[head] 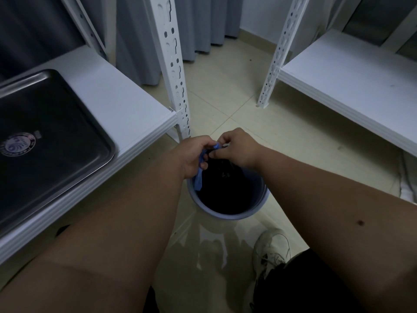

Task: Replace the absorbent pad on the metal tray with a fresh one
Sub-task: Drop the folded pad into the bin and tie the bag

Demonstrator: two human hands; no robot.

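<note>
Shelving (126,102) in white held the bare metal tray (52,141) at left, a round sticker (18,144) on its floor. Below, a blue bin (228,199) stood on the tiles. Above its mouth, the left hand (194,154) and right hand (239,147) both pinched the crumpled blue absorbent pad (202,170), fingers curled around it.

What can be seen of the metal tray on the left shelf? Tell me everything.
The metal tray is a shallow rectangular pan of dull, dark steel with a raised rim and rounded corners. It lies flat on the white shelf, cut off by the picture's left edge. A round sticker sits on its floor. No pad lies in the visible part, and neither hand touches it.
</note>
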